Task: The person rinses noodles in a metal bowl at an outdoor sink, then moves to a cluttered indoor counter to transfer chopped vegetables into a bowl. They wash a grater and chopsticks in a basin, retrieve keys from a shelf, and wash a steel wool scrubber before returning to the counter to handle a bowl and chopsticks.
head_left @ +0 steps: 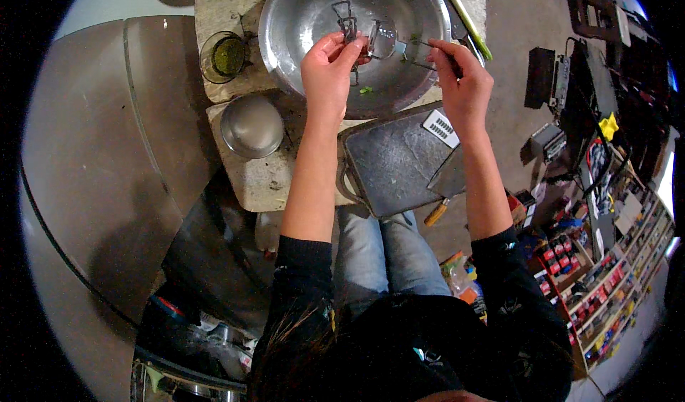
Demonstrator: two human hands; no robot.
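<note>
Over a wide metal basin (285, 17), my left hand (327, 72) is closed in a pinch on a dark bent-wire piece (344, 18), whose narrow frame sticks up past the fingertips. Beside those fingers is a clear, rounded piece (382, 39); I cannot tell whether it is held. A small pale-blue bit (401, 47) shows next to it. My right hand (465, 81), above the basin's right side, has thumb and fingers pressed together at a thin dark wire-like piece (421, 43). Whether the wire pieces are joined is unclear. Green leaf bits (366, 89) lie in the basin.
Left of the basin stand a glass (230, 56) of chopped greens and a small metal bowl (252, 126). Nearer me, a dark tray (389, 166) bears a white slotted plate (441, 128) and a wooden-handled cleaver (451, 174). A long green-and-white stalk (464, 13) lies right of the basin.
</note>
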